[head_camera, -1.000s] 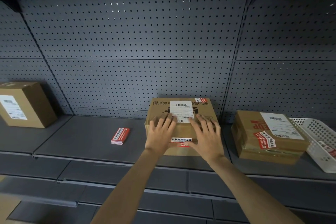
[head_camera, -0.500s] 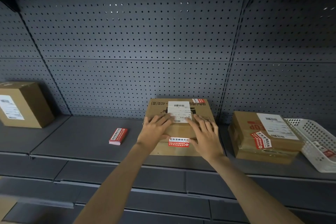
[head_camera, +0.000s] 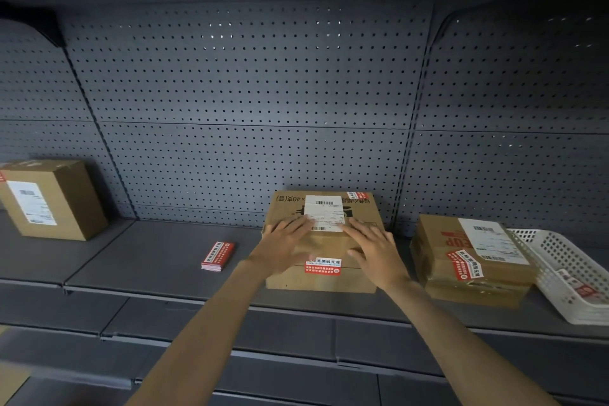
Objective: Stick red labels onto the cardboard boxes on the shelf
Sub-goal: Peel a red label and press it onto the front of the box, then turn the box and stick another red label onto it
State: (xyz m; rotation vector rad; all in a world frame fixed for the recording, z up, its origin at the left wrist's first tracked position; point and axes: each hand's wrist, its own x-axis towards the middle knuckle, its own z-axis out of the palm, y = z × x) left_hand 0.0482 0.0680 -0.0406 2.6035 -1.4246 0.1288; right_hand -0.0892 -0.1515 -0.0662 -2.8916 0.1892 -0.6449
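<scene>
Grey shelf carried the centre box. Left hand and right hand lay flat atop it, gripping nothing, probably steadying it; red label on its front edge, spare labels leftward.

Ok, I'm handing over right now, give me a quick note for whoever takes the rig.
Left grip and right grip: both open, flat on top of the middle box.
Done: red label across its front edge; right box carries one too.
To do: left box shows only a red sliver at the frame edge, so check it.
Spare label stack lies on the shelf left of the middle box; white basket at far right.
</scene>
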